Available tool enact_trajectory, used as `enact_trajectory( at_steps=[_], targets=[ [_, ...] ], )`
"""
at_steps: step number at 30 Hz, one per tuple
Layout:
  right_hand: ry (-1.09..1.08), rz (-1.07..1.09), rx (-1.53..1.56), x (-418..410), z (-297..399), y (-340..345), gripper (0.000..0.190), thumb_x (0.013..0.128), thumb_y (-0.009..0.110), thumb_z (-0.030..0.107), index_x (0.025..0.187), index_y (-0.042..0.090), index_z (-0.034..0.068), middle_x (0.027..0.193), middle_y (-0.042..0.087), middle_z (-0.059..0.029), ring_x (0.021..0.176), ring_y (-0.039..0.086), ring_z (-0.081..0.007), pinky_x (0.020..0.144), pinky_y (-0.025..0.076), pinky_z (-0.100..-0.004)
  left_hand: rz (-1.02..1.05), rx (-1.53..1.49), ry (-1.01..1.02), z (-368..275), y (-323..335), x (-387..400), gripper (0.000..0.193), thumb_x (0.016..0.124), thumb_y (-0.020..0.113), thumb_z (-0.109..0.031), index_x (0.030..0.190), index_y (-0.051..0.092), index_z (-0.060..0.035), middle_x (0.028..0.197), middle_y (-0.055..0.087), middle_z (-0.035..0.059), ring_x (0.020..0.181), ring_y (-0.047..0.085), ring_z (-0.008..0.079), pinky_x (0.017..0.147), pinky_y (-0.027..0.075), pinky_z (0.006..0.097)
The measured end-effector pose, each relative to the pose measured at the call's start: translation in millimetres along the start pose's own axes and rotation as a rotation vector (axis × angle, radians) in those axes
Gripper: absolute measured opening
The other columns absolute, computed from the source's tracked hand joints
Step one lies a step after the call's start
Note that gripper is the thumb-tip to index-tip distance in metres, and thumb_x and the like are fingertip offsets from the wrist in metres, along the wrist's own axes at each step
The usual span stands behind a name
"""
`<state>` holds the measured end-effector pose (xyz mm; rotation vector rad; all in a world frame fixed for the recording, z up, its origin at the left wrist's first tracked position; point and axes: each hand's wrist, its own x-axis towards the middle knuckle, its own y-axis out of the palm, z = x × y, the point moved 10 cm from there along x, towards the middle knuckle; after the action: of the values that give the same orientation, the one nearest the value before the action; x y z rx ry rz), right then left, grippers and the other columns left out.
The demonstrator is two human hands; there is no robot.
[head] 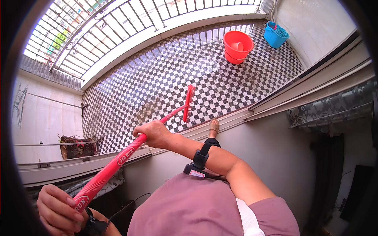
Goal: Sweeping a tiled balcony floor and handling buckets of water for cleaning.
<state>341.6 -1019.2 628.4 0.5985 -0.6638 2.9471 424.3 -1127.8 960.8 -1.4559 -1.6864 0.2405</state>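
A long-handled red floor scrub brush (110, 164) slants from the lower left out over the checkered tile floor (147, 85). Near the handle's upper end, my left hand (60, 211) is wrapped around it at the lower left. Farther down the shaft, my right hand (155, 134) grips it, with that arm stretched across my chest. The red brush head (187, 103) is at floor level just beyond the door track, its bristles facing right. The black and white tiles look wet and shiny, with reflections of the railing.
A red bucket (234, 54) with a smaller red container (237, 46) inside stands at the far right. Behind it is a blue mop bucket (274, 37) by the wall. A metal railing (118, 29) bounds the balcony. A dark decorated pot (78, 147) sits left. A sliding-door track (230, 122) crosses before me.
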Motion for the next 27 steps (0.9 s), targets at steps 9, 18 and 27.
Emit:
enact_trajectory(
  at_steps=[9,18,27],
  targets=[
    [-0.060,0.131,0.039,97,-27,-134,0.073,0.069,0.076,0.038,0.131,0.042,0.020,0.101,0.061,-0.0108,0.103,0.056,-0.0307,0.085,0.044,-0.0444,-0.421,0.203,-0.141,191,9,124,0.028,0.092,0.053,-0.030,0.076,0.038,-0.0127,0.052,0.048,-0.0005,0.051,0.052,0.0127,0.065,0.046,0.0358],
    [0.589,0.407,-0.147,-11,-293,-200,0.045,0.074,0.068,0.027,0.116,0.059,0.012,0.103,0.060,-0.0202,0.099,0.059,-0.0357,0.086,0.047,-0.0423,-0.727,0.149,-0.227,295,-77,95,0.027,0.097,0.043,-0.025,0.074,0.036,-0.0128,0.051,0.037,-0.0025,0.048,0.038,0.0088,0.066,0.037,0.0328],
    [1.213,0.032,-0.183,-172,-496,-358,0.036,0.075,0.066,0.022,0.108,0.063,0.008,0.088,0.066,-0.0137,0.081,0.064,-0.0230,0.074,0.051,-0.0338,-0.930,0.013,-0.365,474,-80,75,0.030,0.095,0.045,-0.027,0.071,0.038,-0.0109,0.048,0.037,0.0004,0.044,0.036,0.0112,0.060,0.037,0.0320]
  ],
)
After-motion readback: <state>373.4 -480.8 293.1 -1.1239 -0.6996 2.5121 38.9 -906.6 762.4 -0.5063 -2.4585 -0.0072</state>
